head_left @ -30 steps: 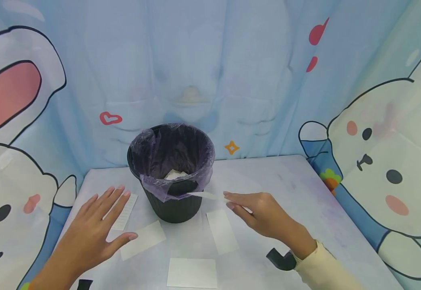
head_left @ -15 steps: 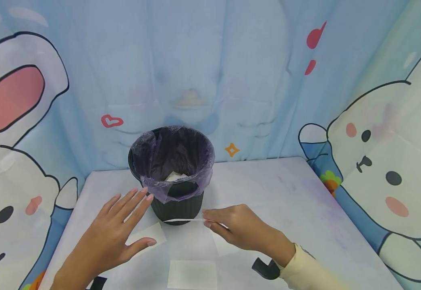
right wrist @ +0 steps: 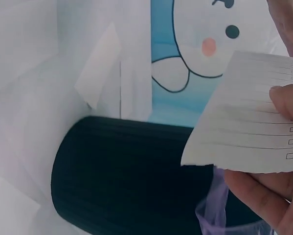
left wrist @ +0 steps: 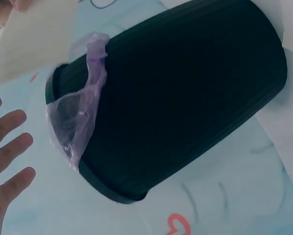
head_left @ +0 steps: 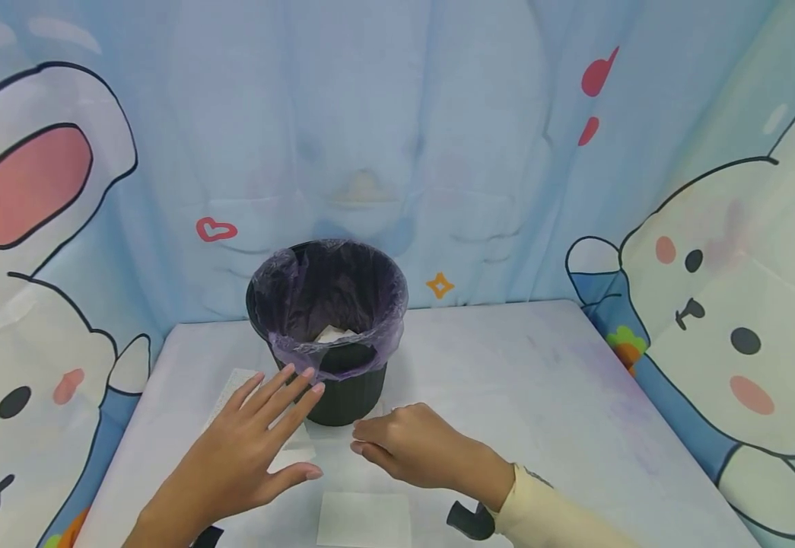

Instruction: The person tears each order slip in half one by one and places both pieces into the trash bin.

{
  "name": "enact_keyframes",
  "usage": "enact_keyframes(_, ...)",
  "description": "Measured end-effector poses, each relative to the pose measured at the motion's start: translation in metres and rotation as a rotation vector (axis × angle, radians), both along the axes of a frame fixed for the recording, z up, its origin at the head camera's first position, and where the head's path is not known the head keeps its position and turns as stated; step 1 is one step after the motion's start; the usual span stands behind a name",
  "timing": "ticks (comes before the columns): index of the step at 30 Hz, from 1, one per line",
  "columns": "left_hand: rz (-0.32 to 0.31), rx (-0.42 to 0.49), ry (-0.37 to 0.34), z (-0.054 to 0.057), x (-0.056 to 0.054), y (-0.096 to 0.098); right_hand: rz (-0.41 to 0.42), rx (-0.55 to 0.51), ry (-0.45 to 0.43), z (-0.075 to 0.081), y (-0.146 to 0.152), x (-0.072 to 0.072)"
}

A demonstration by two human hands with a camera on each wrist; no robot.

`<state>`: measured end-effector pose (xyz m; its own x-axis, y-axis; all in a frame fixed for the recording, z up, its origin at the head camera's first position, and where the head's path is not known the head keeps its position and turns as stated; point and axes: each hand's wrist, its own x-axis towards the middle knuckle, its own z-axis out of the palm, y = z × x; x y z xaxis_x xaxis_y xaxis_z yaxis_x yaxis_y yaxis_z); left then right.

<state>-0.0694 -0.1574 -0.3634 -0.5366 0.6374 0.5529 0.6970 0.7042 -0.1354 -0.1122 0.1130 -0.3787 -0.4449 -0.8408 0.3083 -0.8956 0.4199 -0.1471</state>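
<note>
My right hand (head_left: 431,449) pinches a paper slip (right wrist: 234,117) between thumb and fingers. The right wrist view shows ruled lines, small checkboxes and a ragged edge on it; in the head view the hand hides most of it. My left hand (head_left: 240,457) hovers at the left with its fingers spread, holding nothing. Behind both hands stands a black trash bin (head_left: 349,399), lined with a purple plastic bag (head_left: 383,335). Pale paper pieces (head_left: 333,333) lie inside the bin.
A blank white paper (head_left: 363,517) lies at the table's near side. Behind my left hand are a lined paper (head_left: 233,380) and another slip (head_left: 297,454), both partly covered. A printed blue curtain (head_left: 493,152) hangs behind the table (head_left: 520,380). Black straps (head_left: 472,520) sit at the wrists.
My right hand has come left and nearer with the paper slip, away from the bin's right side. My left hand has shifted right, towards it, fingers still spread.
</note>
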Motion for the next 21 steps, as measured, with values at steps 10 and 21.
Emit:
enact_keyframes(10,-0.048,-0.056,-0.079,-0.019,-0.003,0.013,0.01,0.079,-0.046,-0.004,-0.02,0.003)
enact_keyframes(21,-0.05,-0.09,-0.105,-0.025,-0.008,0.015,0.007,0.102,-0.053,-0.008,-0.022,0.001)
